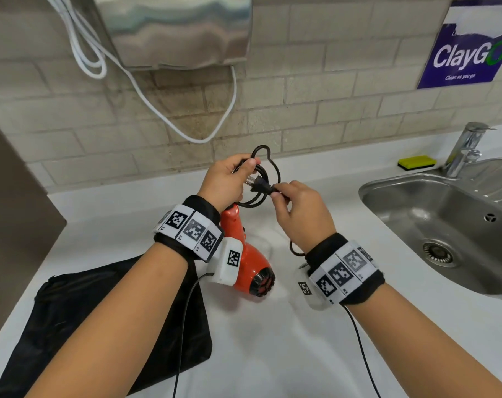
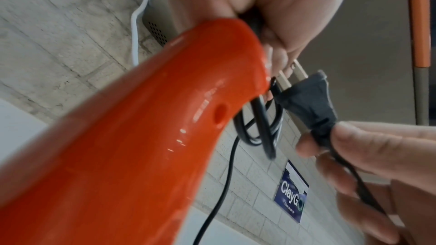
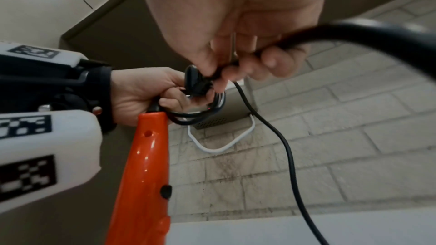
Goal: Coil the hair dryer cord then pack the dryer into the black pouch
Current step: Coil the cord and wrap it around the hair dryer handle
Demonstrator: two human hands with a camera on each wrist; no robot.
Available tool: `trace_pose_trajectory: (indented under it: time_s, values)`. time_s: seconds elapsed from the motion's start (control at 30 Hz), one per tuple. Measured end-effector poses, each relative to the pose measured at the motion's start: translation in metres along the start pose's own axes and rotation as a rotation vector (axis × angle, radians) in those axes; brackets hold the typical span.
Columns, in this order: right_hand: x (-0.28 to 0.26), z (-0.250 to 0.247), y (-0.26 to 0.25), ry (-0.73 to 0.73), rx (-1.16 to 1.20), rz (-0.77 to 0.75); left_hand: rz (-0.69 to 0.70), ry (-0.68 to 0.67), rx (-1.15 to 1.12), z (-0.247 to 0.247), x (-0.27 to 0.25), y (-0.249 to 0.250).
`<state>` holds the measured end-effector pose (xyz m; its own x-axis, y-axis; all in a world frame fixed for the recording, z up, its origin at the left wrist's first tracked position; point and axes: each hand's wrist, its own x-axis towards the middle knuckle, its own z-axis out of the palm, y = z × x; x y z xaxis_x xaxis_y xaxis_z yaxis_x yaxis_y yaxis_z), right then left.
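Observation:
The orange hair dryer (image 1: 245,254) hangs handle up above the white counter, its nozzle pointing toward me. My left hand (image 1: 229,179) grips the black cord coil (image 1: 265,168) at the top of the dryer's handle (image 2: 165,118). My right hand (image 1: 295,205) pinches the base of the black plug (image 1: 262,187), whose prongs point left toward the left palm. The plug (image 2: 306,103) and coil loops (image 2: 259,124) show beside the handle in the left wrist view. The black pouch (image 1: 114,326) lies flat on the counter at lower left, under my left forearm.
A steel sink (image 1: 445,225) with a tap (image 1: 465,147) sits at the right, a yellow sponge (image 1: 416,162) behind it. A metal wall unit (image 1: 172,30) with white cables (image 1: 157,104) hangs on the tiled wall. A dark panel (image 1: 14,211) borders the counter on the left.

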<state>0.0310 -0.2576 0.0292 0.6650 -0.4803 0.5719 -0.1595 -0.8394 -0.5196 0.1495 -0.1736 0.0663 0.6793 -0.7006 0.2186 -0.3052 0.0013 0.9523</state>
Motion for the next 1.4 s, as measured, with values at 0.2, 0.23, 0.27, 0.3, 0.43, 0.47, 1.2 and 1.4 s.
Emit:
trace_pose_trajectory:
  time_s: [0.2,0.23,0.27,0.3,0.43,0.47,1.2,1.4]
  values:
    - [0.007,-0.007,-0.005,-0.098,-0.196,0.006,0.002,0.025,-0.017,-0.006,-0.001,-0.001]
    - [0.007,-0.008,-0.006,-0.129,-0.240,-0.012,0.007,0.029,-0.017,-0.006,-0.001,-0.001]
    - [0.007,-0.008,-0.008,-0.149,-0.250,-0.015,0.009,0.025,-0.015,-0.006,-0.002,0.000]
    - [0.006,-0.008,-0.010,-0.153,-0.226,-0.001,0.010,0.012,-0.017,-0.006,-0.002,0.000]
    - [0.013,-0.001,-0.019,-0.092,0.060,0.090,0.033,-0.105,-0.023,0.003,-0.005,0.002]
    - [0.016,0.001,-0.019,-0.060,0.142,0.119,0.044,-0.126,-0.022,0.005,-0.006,0.002]
    - [0.018,0.032,0.041,-0.488,0.327,0.260,0.030,-0.158,-0.109,-0.020,-0.011,-0.007]
    - [0.008,0.042,0.051,-0.553,0.036,0.264,0.008,-0.096,-0.127,-0.023,-0.013,-0.007]
